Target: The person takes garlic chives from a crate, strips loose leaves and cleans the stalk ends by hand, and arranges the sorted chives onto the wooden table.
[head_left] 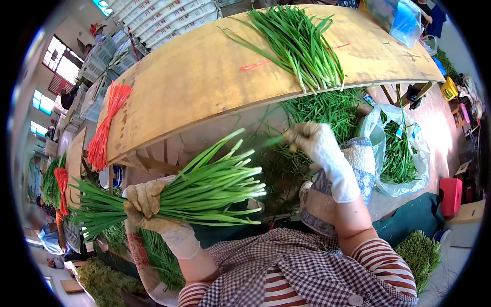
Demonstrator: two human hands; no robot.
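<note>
My left hand (148,200), in a stained glove, is wrapped round a thick bunch of garlic chives (220,187). The pale cut ends fan out to the right, and the leaf tips hang to the left. Off to the right, my gloved right hand (312,140) is raised over the floor with its fingers curled. A blurred green leaf (271,141) streaks out from its fingertips. On the wooden table (194,77) lies a second bunch of garlic chives (299,48), across a red tie (255,65).
A bundle of red ties (109,125) hangs over the table's left end. Loose leaves (327,110) cover the floor beneath it. A clear plastic bag (422,174) of greens stands at right, near a red box (450,197). White crates (169,20) are stacked behind.
</note>
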